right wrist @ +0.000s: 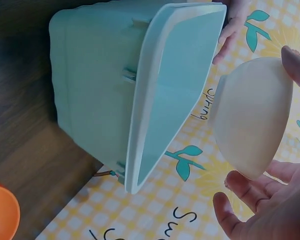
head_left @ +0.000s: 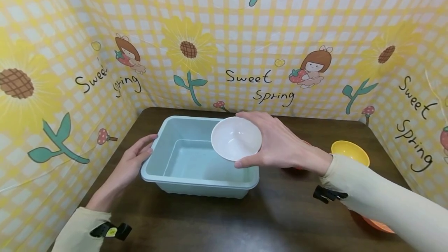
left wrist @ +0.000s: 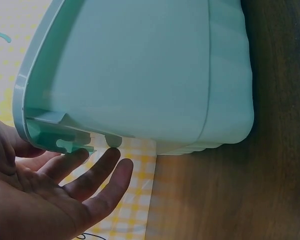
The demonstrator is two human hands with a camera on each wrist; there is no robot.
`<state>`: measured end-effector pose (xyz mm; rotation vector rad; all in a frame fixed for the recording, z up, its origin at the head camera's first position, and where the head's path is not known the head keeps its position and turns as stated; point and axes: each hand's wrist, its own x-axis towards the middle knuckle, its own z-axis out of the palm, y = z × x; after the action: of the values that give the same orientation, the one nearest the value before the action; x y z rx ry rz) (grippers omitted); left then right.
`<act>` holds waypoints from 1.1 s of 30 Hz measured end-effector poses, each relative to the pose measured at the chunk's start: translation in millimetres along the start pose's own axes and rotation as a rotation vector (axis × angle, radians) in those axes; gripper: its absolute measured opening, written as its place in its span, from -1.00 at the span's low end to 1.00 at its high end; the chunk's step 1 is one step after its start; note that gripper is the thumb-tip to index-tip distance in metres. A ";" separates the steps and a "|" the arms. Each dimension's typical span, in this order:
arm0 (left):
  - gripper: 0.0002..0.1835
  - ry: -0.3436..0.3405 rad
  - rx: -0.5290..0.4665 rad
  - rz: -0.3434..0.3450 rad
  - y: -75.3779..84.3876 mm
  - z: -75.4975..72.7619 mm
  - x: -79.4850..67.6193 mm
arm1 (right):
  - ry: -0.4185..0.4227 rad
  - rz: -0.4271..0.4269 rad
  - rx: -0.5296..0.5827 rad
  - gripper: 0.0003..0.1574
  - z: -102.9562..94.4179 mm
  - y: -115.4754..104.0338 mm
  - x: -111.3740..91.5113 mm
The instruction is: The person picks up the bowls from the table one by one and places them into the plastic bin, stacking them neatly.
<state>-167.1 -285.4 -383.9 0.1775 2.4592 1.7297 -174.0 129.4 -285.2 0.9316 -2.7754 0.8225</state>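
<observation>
A white bowl [head_left: 232,139] is held by my right hand [head_left: 280,143], its thumb at the near side of the rim and fingers at the far side. The bowl overlaps the right part of a light blue plastic basin [head_left: 199,184] in the head view, its inside turned toward the head camera. In the right wrist view the bowl [right wrist: 252,115] shows from its side, above the basin's rim [right wrist: 140,110]. My left hand [head_left: 131,162] grips the basin's left rim; the left wrist view shows its fingers [left wrist: 97,175] under the rim's edge.
To the right stands a yellow bowl [head_left: 350,153] on the dark wooden table [head_left: 224,224]. An orange bowl [head_left: 379,226] is partly hidden under my right sleeve. Part of a reddish bowl [head_left: 295,169] shows beneath my right hand. Yellow checked cloth [head_left: 224,42] surrounds the table's back and sides.
</observation>
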 end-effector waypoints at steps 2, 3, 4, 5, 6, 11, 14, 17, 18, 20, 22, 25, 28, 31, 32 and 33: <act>-0.41 -0.004 0.002 0.002 -0.2 -0.3 -0.1 | -0.010 -0.004 0.003 0.39 1.6 -1.8 4.6; -0.41 -0.005 0.006 0.004 -0.1 -0.3 -0.1 | -0.015 -0.005 0.003 0.39 2.5 -2.7 6.8; -0.41 -0.006 0.009 0.006 0.4 -0.7 0.0 | -0.019 -0.009 0.004 0.39 3.5 -3.7 9.3; -0.41 -0.006 0.015 0.008 1.0 -1.1 0.0 | -0.021 -0.013 0.007 0.39 4.3 -5.0 11.5; -0.41 -0.007 0.020 0.008 1.6 -1.4 0.0 | -0.023 -0.017 0.007 0.38 5.2 -6.3 13.7; -0.41 -0.005 0.038 0.000 3.7 -2.4 -0.4 | -0.034 -0.053 0.008 0.36 9.9 -13.1 25.5; -0.41 -0.007 0.037 -0.001 3.3 -2.5 -0.7 | -0.041 -0.069 -0.003 0.35 13.6 -15.9 33.5; -0.41 -0.011 0.031 -0.005 2.1 -2.1 -1.0 | -0.056 -0.064 -0.008 0.35 17.8 -17.7 41.4; -0.41 -0.012 0.029 -0.007 1.5 -2.0 -1.0 | -0.064 -0.061 -0.010 0.35 19.2 -18.5 43.9; -0.41 -0.009 0.023 -0.012 -0.4 -1.5 -1.8 | -0.080 -0.055 -0.012 0.35 21.8 -20.4 49.6; -0.41 -0.010 0.018 -0.009 -2.2 -0.9 -1.7 | -0.095 -0.049 -0.015 0.35 24.2 -22.1 54.7; -0.41 -0.014 0.021 -0.007 -3.3 -0.4 -1.0 | -0.109 -0.037 -0.016 0.34 28.4 -23.8 61.2; -0.41 -0.019 0.029 -0.005 -2.1 -1.1 -0.5 | -0.116 -0.029 -0.022 0.34 33.7 -24.8 67.6; -0.41 -0.015 0.032 -0.006 -0.5 -2.3 -0.6 | -0.124 -0.038 -0.027 0.33 38.3 -26.0 74.8; -0.41 -0.013 0.032 -0.006 -0.4 -2.6 -0.9 | -0.128 -0.043 -0.026 0.33 40.2 -25.9 77.3; -0.41 -0.012 0.030 -0.007 -0.7 -2.8 -1.3 | -0.134 -0.048 -0.025 0.32 41.9 -25.9 79.8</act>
<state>-166.3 -288.4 -383.5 0.1808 2.4755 1.6848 -220.2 47.8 -288.4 1.0821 -2.8552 0.7435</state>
